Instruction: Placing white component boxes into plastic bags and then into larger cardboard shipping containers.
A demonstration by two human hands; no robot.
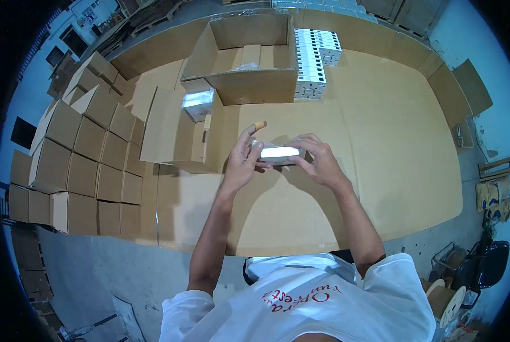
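both hands, the left hand (pixel 242 158) and the right hand (pixel 319 161), are clamped on the ends of a small white box (pixel 279 153) in clear wrap, held above the cardboard surface (pixel 392 148), near an open carton (pixel 249 54).

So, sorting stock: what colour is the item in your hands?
White item, in clear wrap; head view.

White wrapped packet (pixel 279 153) in hands; white boxes (pixel 311 62), perhaps stacked, beside open carton (pixel 249 85).

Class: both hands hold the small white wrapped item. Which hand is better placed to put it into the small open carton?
Probably the left hand: the small open carton lies on its side of the white wrapped item; the right hand would have to cross over.
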